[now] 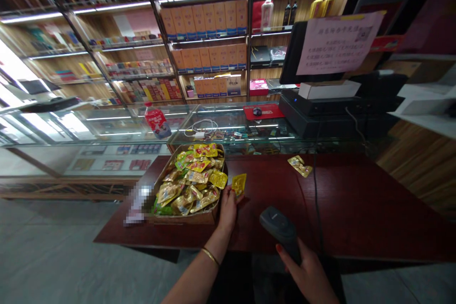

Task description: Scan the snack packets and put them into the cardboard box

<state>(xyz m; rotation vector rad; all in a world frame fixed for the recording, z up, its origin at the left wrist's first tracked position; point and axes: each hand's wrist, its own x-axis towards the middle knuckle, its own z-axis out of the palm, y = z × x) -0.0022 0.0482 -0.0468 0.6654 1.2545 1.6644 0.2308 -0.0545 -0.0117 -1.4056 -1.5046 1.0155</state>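
Observation:
My left hand pinches a small yellow foil packet just right of an open cardboard box. Heaped in that box are many gold, yellow and green packets. In my right hand is a dark grey barcode scanner, my fingers wrapped round its handle; its head points up and to the left, toward the yellow packet. Farther back on the dark red-brown desk lie gold packets, apart from both hands.
A glass counter runs behind the desk, bearing a red-labelled bottle, a white cable and a mouse. At right stands a monitor with a paper sign. A black cable crosses the desk.

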